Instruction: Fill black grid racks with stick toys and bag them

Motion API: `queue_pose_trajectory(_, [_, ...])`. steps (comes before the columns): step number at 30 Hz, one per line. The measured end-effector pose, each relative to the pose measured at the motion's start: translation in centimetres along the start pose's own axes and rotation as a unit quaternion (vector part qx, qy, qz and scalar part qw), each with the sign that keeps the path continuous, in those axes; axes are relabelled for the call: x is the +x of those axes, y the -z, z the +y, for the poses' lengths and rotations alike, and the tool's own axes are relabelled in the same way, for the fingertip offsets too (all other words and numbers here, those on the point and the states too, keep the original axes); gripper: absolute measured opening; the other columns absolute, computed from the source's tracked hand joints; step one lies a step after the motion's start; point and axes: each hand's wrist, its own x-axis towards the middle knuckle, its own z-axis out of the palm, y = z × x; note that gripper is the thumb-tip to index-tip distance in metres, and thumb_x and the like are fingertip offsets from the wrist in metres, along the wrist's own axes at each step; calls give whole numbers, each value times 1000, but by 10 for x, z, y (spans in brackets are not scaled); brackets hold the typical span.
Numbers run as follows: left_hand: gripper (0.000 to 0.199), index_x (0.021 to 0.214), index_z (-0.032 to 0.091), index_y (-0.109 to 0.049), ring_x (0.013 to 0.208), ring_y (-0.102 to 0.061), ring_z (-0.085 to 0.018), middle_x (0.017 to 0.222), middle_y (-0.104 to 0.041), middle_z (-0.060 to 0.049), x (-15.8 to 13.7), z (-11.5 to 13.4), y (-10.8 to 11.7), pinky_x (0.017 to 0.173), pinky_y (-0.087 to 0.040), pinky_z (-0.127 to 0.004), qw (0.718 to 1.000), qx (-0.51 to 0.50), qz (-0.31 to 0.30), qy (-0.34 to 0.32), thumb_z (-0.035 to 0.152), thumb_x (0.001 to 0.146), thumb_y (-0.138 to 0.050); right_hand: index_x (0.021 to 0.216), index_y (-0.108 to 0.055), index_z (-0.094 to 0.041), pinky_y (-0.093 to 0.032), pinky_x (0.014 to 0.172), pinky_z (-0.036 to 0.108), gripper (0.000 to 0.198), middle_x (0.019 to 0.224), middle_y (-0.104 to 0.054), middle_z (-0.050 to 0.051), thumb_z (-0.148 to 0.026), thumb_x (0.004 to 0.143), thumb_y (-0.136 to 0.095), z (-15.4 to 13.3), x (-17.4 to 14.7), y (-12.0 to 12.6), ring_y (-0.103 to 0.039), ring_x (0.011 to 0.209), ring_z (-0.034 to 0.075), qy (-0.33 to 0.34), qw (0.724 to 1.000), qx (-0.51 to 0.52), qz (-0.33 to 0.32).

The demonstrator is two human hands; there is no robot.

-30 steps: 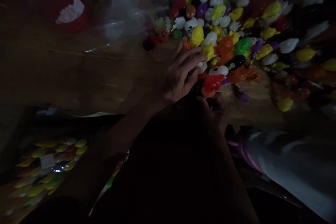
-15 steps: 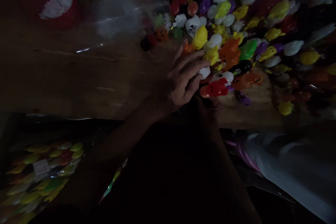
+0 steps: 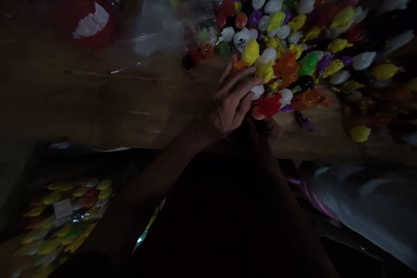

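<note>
My left hand (image 3: 230,106) lies at the near left edge of a pile of small glossy plastic figures, fingers stretched forward and slightly apart. Its fingertips reach a small white figure (image 3: 257,91), a yellow figure (image 3: 265,72) and an orange one (image 3: 237,66). Lower down, in deep shadow, my right hand (image 3: 266,132) has its fingers curled just below a red figure (image 3: 271,105). Whatever it holds is hidden by the dark. Beside the red figure are a white figure (image 3: 286,97) and an orange one (image 3: 309,100).
More coloured figures (image 3: 340,45) cover the right of the wooden table (image 3: 114,95). Clear plastic bags (image 3: 159,30) lie at the back, near a red round object (image 3: 106,30) with white paper. Below the table's edge are a bag of figures (image 3: 61,226) and a whitish sheet (image 3: 361,200).
The whole view has shifted slightly, so the left-hand things appear farther right and lower. The red figure has turned a little near my right hand. My left hand keeps its place at the pile.
</note>
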Motion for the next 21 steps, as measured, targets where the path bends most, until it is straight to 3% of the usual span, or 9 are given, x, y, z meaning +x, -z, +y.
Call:
queue_pose_trajectory(6, [45,133,20,-63,139,-55,-22,144,-64,-7,2,3,7,129,-34,-51,999,-46,-2,5,35,108,-29,88,-67,-23,-53,80,32,15,84,-70,5,-32,95,-59,-16,0,-1,-66,83,19,80,982,-167,-27])
queue_pose_trajectory(10, [44,134,25,-61,142,-53,-31,145,-63,-8,1,11,5,129,-32,-57,998,-49,19,-23,52,100,-50,84,-65,-22,-53,77,31,17,81,-69,5,-28,96,-55,-22,2,0,-66,81,20,87,980,-168,-60])
queue_pose_trajectory(14, [54,137,26,-59,135,-58,-35,143,-63,-11,-3,27,-1,122,-42,-59,997,29,66,0,40,87,-73,98,-68,-19,-55,76,32,17,92,-73,8,-22,95,-52,-29,-6,9,-69,84,21,122,980,-125,-95])
queue_pose_trajectory(16, [58,140,29,-57,133,-60,-36,145,-61,-11,-5,31,-4,116,-49,-58,996,40,78,17,33,85,-75,106,-69,-20,-57,79,32,19,99,-75,8,-22,96,-53,-34,-9,28,-70,89,20,152,976,-109,-111])
queue_pose_trajectory(18, [66,145,33,-53,132,-60,-38,148,-59,-9,-7,30,-6,114,-52,-59,996,36,71,26,29,83,-76,110,-70,-21,-57,81,32,21,102,-75,7,-24,97,-54,-35,-3,62,-71,91,20,166,973,-139,-80])
queue_pose_trajectory(21, [81,152,45,-44,136,-57,-41,154,-54,-2,-8,27,-6,116,-50,-65,997,19,63,37,29,80,-77,94,-72,-21,-53,71,33,22,87,-74,7,-31,97,-53,-29,26,136,-68,77,21,145,944,-279,96])
